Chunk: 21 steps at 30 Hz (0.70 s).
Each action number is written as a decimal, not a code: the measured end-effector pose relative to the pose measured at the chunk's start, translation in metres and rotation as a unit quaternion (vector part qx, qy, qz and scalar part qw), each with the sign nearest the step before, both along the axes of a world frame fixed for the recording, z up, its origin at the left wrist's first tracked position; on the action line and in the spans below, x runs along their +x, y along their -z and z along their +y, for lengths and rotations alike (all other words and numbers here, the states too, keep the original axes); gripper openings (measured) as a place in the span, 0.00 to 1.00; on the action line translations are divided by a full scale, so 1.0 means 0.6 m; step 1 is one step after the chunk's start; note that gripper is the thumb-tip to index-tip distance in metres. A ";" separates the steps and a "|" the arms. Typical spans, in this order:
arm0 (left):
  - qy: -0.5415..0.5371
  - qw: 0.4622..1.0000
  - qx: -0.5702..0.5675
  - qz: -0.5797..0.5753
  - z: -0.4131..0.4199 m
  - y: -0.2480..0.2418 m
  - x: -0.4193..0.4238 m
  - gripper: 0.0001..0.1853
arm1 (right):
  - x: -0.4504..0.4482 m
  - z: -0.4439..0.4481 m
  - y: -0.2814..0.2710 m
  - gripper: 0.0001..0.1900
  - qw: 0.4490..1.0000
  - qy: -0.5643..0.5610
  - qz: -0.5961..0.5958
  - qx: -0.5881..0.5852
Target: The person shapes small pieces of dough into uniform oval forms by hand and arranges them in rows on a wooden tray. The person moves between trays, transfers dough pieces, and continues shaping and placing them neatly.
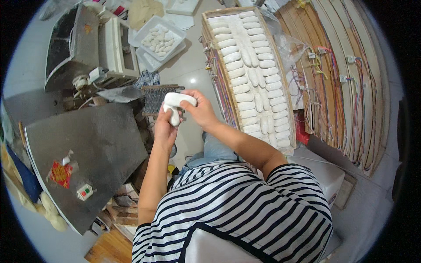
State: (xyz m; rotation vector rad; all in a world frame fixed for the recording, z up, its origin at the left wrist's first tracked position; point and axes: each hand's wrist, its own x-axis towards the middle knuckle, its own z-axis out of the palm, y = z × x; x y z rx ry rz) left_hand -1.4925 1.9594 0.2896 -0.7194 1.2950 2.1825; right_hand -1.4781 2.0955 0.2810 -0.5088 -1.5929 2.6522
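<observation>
Two smooth white dough rolls meet in front of me, one lying across the top of the other. My left hand (164, 126) grips the lower dough roll (174, 119), which points downward. My right hand (204, 111) pinches one end of the upper dough roll (176, 98), its thumb on top. To the right of my hands stands a long wooden tray (236, 34) dusted with white powder. Dough rolls (241, 88) lie crosswise along both of its sides, and a few more lie lengthwise down its middle.
At left is a machine with a dark metal top (105, 141) and a switch box (85, 192). A white plastic tub (179, 32) holds small dough pieces (159, 42). Long wooden boards (296, 33) with coloured cords stand at right. A dark roller (156, 98) lies beyond my hands.
</observation>
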 end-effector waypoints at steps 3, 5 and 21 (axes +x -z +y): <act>-0.021 0.997 0.051 0.047 0.053 0.008 -0.014 0.21 | -0.010 0.040 0.007 0.14 0.999 0.031 -0.025 0.010; -0.072 0.984 0.165 0.001 0.076 0.007 -0.030 0.22 | -0.004 0.052 0.008 0.15 0.988 -0.013 -0.018 0.151; 0.123 0.988 -0.005 0.094 0.207 -0.038 -0.077 0.42 | -0.073 0.115 0.051 0.49 0.991 -0.067 0.102 0.053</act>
